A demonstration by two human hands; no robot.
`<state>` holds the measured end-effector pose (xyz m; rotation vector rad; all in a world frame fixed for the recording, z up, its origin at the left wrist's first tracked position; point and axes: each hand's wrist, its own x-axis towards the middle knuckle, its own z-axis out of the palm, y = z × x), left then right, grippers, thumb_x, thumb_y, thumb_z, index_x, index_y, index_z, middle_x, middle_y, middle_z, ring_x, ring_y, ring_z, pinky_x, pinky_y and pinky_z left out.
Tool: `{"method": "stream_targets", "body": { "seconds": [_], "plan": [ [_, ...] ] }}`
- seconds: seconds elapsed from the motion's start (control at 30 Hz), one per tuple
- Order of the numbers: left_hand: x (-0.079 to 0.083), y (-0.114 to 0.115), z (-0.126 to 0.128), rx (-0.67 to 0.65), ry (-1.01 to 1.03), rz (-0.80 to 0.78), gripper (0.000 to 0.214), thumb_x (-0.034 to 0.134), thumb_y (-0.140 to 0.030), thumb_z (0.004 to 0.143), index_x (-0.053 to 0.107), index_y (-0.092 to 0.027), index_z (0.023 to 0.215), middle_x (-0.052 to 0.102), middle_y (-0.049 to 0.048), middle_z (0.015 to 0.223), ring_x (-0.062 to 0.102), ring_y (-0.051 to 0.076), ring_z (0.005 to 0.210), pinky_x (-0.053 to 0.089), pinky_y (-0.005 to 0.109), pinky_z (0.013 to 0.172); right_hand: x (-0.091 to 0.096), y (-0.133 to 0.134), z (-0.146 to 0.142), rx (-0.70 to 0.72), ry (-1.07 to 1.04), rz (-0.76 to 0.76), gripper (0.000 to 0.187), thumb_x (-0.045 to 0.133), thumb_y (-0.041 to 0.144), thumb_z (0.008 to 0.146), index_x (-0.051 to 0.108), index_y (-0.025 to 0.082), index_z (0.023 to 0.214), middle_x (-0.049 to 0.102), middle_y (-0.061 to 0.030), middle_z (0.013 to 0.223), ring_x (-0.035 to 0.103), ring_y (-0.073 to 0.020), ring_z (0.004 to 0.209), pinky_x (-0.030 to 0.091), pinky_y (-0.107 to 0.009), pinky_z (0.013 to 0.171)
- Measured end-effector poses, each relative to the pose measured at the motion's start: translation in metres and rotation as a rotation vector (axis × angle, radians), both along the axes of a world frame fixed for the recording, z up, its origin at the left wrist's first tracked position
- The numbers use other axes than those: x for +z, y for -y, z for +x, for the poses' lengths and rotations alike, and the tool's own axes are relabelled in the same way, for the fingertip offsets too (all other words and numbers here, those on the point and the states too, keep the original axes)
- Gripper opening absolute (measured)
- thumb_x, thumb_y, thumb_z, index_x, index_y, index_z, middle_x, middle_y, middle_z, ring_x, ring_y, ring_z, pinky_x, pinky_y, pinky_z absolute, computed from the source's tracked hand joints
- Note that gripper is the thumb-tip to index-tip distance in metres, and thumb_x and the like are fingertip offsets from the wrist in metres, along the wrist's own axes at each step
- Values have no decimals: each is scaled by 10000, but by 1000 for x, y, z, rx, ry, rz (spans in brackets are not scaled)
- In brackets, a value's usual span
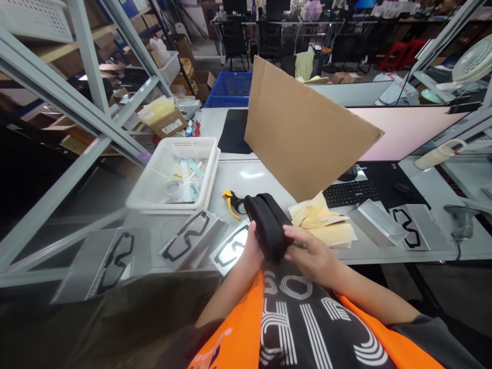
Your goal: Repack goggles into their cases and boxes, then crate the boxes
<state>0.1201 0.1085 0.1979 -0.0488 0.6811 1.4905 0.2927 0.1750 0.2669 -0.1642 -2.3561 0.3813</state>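
A black glasses case [267, 220] with a seam along its length is held upright in front of my chest. My left hand [254, 247] grips its left side, fingers mostly hidden behind it. On the other side, the fingers of my right hand [307, 250] press against the case's edge. Whether its zip is undone I cannot tell. Just beyond lies a yellow and black tool [231, 203], partly covered by the case. Flat grey boxes printed with goggles, one [188, 238] at the left and one [230, 249] by my left wrist, lie along the table's front edge.
A white basket [134, 197] with small packets stands at the left. A large cardboard sheet [307, 133] leans up in front of the monitor [415, 128]. Yellow paper sleeves [332, 233], an open grey box [378, 224] and a keyboard [350, 193] are on the right.
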Motion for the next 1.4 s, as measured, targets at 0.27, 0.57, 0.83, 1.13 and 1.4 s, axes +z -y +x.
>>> {"method": "stream_targets", "body": {
  "seconds": [0.27, 0.57, 0.83, 1.13, 1.4],
  "plan": [
    [-2, 1, 5, -10, 78, 83, 703, 839, -621, 611, 726, -90, 1058, 782, 127, 977, 627, 362, 1215, 394, 478, 1152, 29, -15, -1, -40, -47, -75, 136, 576, 144, 969, 689, 188, 1031, 784, -103, 1013, 759, -172, 920, 641, -257, 820],
    [21, -16, 5, 154, -91, 94, 694, 791, -623, 663, 708, -103, 1115, 756, 138, 1114, 550, 331, 1318, 378, 429, 1172, 55, -42, -24, -128, -64, -300, 176, 604, 221, 971, 722, 207, 841, 773, -52, 911, 737, -164, 894, 600, -273, 828],
    [3, -14, 6, -47, -238, 163, 728, 811, -679, 632, 717, -168, 1142, 746, 117, 1185, 659, 327, 1169, 492, 456, 1078, 51, -63, -33, -282, -103, -420, 215, 587, 282, 974, 723, 222, 818, 758, -44, 896, 710, -177, 867, 558, -298, 807],
    [37, -29, -19, -650, -778, 599, 1263, 960, -546, 467, 399, -206, 1546, 392, 167, 1599, 303, 438, 1486, 268, 559, 1220, 37, -98, -50, -131, 109, -950, 290, 601, 407, 900, 711, 181, 757, 737, -43, 772, 628, -158, 683, 486, -286, 682],
    [57, -19, -8, -580, -1048, 482, 1151, 837, -674, 618, 346, -216, 1554, 403, 163, 1584, 378, 411, 1452, 322, 556, 1192, 28, -95, -26, -303, -97, -1178, 385, 625, 566, 847, 606, 198, 737, 645, 0, 635, 539, -113, 529, 427, -226, 516]
  ]
}}
